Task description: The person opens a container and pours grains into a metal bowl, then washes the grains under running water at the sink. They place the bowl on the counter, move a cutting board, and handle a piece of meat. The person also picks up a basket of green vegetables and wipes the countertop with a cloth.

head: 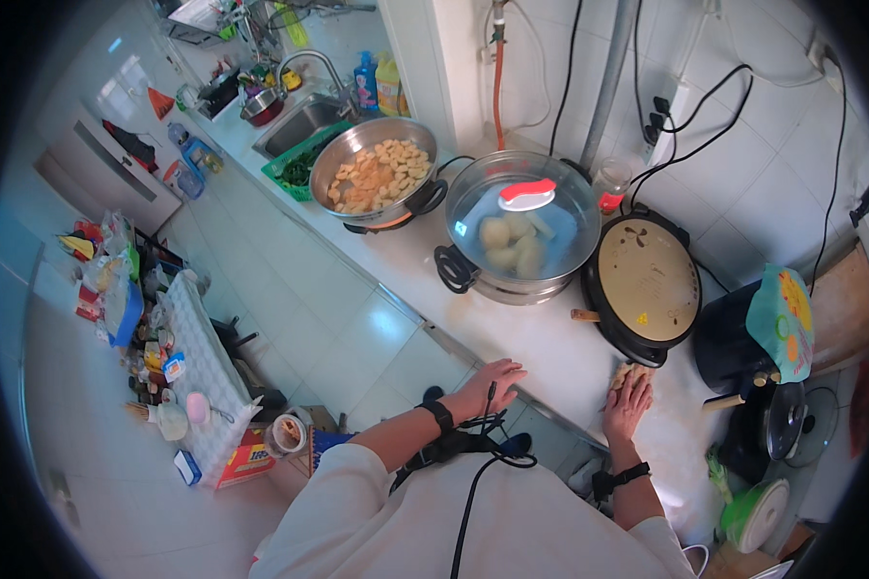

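Observation:
My right hand lies palm down on the white countertop, fingers over a crumpled tan cloth, most of which is hidden beneath it. Just beyond it stands a round electric griddle with a beige lid and black rim. My left hand is at the counter's front edge, fingers spread and holding nothing. Ahead of me is a steel steamer pot under a glass lid with a red and white handle. Pale rounded pieces of food show through the glass.
Farther left, a steel electric pan holds cut pale pieces, beside a green basket of leafy greens and a sink. A glass jar stands by the wall. Right are a dark pot, glass lids and a green bowl.

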`<state>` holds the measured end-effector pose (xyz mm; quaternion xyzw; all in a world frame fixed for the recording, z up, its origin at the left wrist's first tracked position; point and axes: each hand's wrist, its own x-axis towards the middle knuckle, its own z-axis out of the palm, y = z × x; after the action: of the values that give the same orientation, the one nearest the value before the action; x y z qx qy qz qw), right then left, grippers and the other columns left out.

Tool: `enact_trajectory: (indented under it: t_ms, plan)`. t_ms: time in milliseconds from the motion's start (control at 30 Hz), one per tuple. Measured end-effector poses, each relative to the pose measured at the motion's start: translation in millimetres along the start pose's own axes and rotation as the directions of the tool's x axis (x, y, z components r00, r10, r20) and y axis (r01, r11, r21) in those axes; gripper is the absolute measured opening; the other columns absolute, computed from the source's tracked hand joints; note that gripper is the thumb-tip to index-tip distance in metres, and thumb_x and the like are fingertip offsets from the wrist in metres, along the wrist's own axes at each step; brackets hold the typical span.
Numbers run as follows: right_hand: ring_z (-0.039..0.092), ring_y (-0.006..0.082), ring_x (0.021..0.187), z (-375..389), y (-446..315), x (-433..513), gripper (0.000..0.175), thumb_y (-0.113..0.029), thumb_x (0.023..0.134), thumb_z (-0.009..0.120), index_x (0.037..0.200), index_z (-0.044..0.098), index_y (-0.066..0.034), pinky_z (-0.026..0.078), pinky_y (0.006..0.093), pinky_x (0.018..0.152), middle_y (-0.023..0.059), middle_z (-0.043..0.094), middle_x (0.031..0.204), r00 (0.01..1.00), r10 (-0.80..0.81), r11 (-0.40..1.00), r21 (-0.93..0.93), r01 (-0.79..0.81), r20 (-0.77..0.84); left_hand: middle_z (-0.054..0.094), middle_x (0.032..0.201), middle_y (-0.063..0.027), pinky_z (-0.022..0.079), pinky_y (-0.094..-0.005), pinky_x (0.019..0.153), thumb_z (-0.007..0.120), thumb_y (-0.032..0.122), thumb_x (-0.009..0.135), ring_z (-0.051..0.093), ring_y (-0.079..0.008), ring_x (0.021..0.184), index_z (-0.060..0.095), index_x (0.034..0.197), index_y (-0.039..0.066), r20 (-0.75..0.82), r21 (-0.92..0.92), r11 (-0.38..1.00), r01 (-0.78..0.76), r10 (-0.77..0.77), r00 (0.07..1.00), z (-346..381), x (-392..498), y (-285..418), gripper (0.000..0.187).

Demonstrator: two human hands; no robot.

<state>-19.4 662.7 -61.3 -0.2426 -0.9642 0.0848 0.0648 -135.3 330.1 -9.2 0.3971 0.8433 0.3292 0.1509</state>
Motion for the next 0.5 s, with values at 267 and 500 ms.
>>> enact_trajectory:
  t_ms: [267,500]
  plan:
    - [0.023,0.0503,0.140,27,-193,-17,0.052,-0.021,0.090,0.059,0.138,0.050,-0.0046,0.021,0.0564,0.116,0.0243,0.028,0.154,0.913,-0.397,0.909,0.179,0.377,0.091,0.052,0.137,-0.0192,0.037,-0.0441,0.111,0.064,0.017,0.086,0.045,-0.0374,0.130,0.053,0.132,0.003,-0.065,-0.070,0.997,-0.018,0.014,0.998,-59,-38,-66,0.049]
    - [0.024,0.0470,0.142,54,-376,14,0.054,-0.023,0.093,0.055,0.143,0.044,-0.0078,0.019,0.0557,0.117,0.0223,0.028,0.155,0.760,-0.631,0.774,0.202,0.600,0.158,0.052,0.138,-0.0175,0.039,-0.0433,0.109,0.064,0.015,0.085,0.046,-0.0380,0.129,0.054,0.132,0.004,-0.132,-0.162,0.985,0.065,-0.087,0.987,-131,-102,-149,0.050]
